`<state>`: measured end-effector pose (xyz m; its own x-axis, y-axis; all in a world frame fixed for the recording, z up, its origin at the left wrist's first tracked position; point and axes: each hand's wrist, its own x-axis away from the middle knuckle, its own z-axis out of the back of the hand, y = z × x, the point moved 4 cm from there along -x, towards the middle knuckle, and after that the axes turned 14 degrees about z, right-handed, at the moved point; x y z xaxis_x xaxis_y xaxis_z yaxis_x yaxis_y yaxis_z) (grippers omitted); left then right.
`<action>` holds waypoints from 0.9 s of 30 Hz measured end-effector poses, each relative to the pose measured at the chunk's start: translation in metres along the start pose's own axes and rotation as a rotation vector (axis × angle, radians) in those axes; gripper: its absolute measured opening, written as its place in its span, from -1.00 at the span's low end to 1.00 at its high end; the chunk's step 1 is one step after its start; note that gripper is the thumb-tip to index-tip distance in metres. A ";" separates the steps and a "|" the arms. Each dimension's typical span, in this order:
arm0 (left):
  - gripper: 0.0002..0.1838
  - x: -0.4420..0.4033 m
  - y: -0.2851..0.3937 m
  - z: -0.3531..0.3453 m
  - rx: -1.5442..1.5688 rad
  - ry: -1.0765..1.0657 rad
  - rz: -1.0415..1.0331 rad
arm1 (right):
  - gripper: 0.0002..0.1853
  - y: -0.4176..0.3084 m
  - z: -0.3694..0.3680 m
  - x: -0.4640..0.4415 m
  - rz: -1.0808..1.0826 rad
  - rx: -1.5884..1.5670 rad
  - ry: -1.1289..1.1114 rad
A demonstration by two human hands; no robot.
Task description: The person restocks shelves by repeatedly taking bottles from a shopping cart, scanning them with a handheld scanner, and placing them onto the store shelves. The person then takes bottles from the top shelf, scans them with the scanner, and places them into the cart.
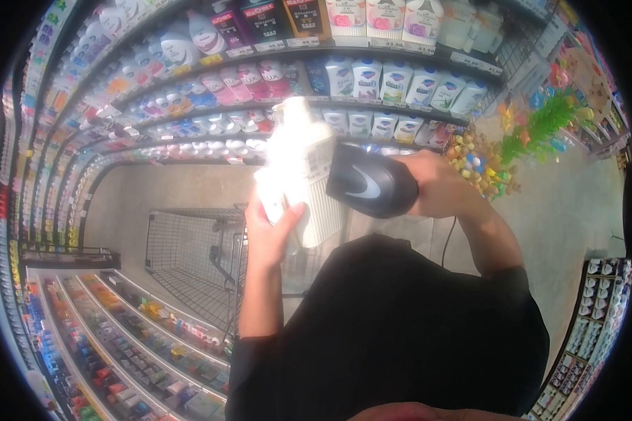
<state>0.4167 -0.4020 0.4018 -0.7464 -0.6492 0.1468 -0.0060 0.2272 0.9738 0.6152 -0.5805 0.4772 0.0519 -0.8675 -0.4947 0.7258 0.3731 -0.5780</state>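
My left hand (270,228) grips a white pump bottle (319,203) with ribbed sides, and its upper part is washed out by glare. A smaller white item beside the bottle, partly lost in the glare, is also within this hand's reach. In my right hand (439,184) is a black handheld device (372,181) with a light curved mark, its front end close to the bottle's printed label. A thin dark cable hangs below the right hand.
Shelves of bottles (397,83) curve across the top and left. A wire shopping cart (189,245) stands on the floor at left. Lower left are racks of small packages (147,351). Yellow and green hanging decorations (541,130) are at right, above another product rack (586,330).
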 end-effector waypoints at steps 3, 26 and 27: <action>-0.44 -0.002 -0.002 -0.001 0.001 -0.010 0.006 | -0.54 -0.002 0.001 -0.003 -0.008 -0.026 0.027; -0.46 -0.011 -0.003 -0.013 0.008 0.024 0.033 | -0.47 0.021 0.008 0.003 0.006 -0.087 0.102; -0.46 -0.011 -0.003 -0.013 0.014 0.025 0.039 | -0.47 0.021 0.008 0.004 0.003 -0.088 0.092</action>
<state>0.4333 -0.4049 0.3990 -0.7291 -0.6577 0.1891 0.0129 0.2630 0.9647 0.6361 -0.5785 0.4685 -0.0126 -0.8339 -0.5517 0.6627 0.4062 -0.6291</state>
